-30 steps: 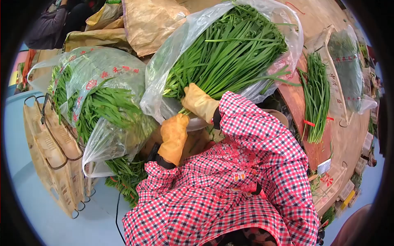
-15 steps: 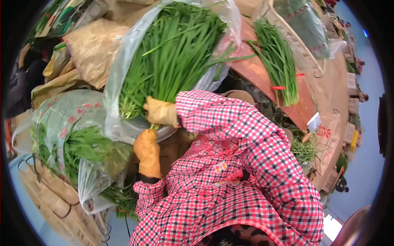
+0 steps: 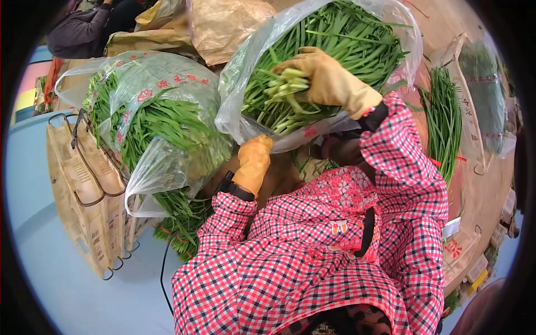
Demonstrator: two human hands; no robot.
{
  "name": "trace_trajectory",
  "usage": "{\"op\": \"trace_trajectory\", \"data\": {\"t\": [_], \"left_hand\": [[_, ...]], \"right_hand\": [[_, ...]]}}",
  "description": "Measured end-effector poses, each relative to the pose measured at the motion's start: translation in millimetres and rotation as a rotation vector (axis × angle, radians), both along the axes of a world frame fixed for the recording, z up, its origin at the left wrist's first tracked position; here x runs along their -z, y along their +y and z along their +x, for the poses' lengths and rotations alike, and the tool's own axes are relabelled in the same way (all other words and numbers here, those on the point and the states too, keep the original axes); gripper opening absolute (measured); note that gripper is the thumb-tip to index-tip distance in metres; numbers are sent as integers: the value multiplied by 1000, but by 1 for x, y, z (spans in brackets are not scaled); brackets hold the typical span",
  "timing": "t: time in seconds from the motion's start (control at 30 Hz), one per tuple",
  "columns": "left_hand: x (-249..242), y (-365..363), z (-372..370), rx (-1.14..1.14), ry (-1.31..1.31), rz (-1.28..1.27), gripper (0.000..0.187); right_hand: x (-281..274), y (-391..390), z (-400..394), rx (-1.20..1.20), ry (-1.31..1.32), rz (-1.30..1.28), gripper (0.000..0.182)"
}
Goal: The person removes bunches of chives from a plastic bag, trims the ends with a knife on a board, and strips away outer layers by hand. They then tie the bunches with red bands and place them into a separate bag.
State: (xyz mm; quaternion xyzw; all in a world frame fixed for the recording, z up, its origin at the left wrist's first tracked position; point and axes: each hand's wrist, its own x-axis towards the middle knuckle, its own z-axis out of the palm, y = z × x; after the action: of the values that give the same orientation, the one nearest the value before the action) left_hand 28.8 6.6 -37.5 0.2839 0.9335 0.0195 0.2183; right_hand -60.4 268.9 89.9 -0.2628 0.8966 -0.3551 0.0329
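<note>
A clear plastic bag point(image 3: 229, 106) stands open in front of me, filled with long green garlic chives point(image 3: 340, 33). Over the bag's mouth, my right hand point(image 3: 335, 84) in a tan rubber glove is closed around a bunch of chives, its pale cut stems point(image 3: 287, 84) sticking out to the left. My left hand point(image 3: 254, 162), in an orange-tan glove, is closed at the bag's near rim and seems to pinch the plastic. What lies inside the left fingers is mostly hidden.
At left a second plastic bag point(image 3: 151, 89) holds more greens, beside folded tan carrier bags point(image 3: 84, 184) with wire handles. Tied chives point(image 3: 442, 120) lie on a reddish board at right. A brown paper-like sack point(image 3: 223, 28) and a person's sleeve point(image 3: 78, 33) are behind.
My right hand has risen from the bag's near edge to over the chives, with the stems now showing. My left hand has come up to the rim. The whole view has swung left.
</note>
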Motion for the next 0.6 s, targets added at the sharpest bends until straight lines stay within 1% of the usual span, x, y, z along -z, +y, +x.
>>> {"op": "trace_trajectory", "data": {"t": [0.03, 0.1, 0.17, 0.2, 0.3, 0.33, 0.37, 0.4, 0.43, 0.47, 0.5, 0.53, 0.57, 0.6], "left_hand": [[-16, 2, 0, -29, 46, 85, 15], [-61, 9, 0, -73, 138, 260, 17], [-97, 10, -2, -94, 288, 620, 18], [-106, 9, -3, -104, 360, 797, 19], [-111, 19, -3, -643, -202, 1186, 24], [-107, 26, -14, -726, -443, 1262, 32], [-90, 30, -23, -767, -629, 1325, 39], [-83, 39, -26, -772, -731, 1449, 41], [-84, 41, -32, -692, -858, 1493, 45], [-45, 45, -44, -629, -956, 1484, 44], [-51, 60, -48, -847, -971, 1371, 40], [-55, 71, -51, -928, -950, 1339, 33], [-57, 72, -51, -879, -909, 1346, 28], [-47, 71, -55, -885, -902, 1265, 23]], "right_hand": [[0, 9, 1, -15, -28, -41, 51], [-6, 19, 3, 11, 53, -35, 47], [-7, 21, 8, 22, 128, -60, 47], [-12, 21, 11, 43, 67, -99, 48], [-17, 21, 13, 15, 64, -123, 48], [-20, 20, 16, -4, -83, -162, 47], [-4, 21, 16, 37, 121, -107, 45], [-14, 17, 18, 34, 116, -141, 44], [-8, 16, 16, -12, 129, -91, 49], [-1, 16, 14, -59, 143, -43, 53], [8, 15, 15, -61, 170, 24, 56], [16, 14, 16, -65, 198, 91, 59], [3, 7, 19, -49, 126, 192, 60], [10, 6, 18, -70, 135, 293, 63]]}}
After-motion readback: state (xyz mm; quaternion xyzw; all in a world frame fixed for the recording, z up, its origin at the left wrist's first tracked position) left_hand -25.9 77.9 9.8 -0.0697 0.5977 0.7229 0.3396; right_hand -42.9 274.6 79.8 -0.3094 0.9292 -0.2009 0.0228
